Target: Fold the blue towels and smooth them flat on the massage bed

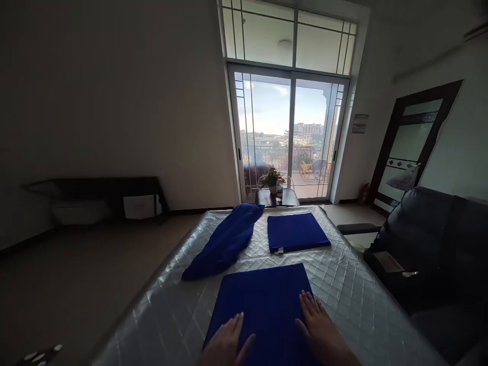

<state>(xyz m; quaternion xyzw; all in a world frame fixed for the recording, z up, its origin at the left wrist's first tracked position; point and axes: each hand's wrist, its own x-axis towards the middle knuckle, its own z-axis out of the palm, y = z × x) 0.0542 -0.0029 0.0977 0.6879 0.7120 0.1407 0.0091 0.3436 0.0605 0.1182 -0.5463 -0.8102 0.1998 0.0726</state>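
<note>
A folded blue cloth (267, 295) lies flat in front of me on the quilted silver table cover (343, 290). My left hand (229, 338) rests on its left part, fingers stretched out and the thumb apart. On its right edge lies my right hand (314, 320), flat, with fingers extended and thumb spread. Farther back, a second folded blue cloth (297, 231) forms a neat rectangle with a small white tag on its near edge. To the left of it, a loose blue cloth (229, 239) lies bunched and slanting across the cover.
Beyond the far edge, a small dark table (261, 199) holds a potted plant (271, 178) and a bottle (279, 190). A black sofa (438, 239) stands at the right. Glass sliding doors (263, 117) are behind. A dark low bench (114, 188) is along the left wall.
</note>
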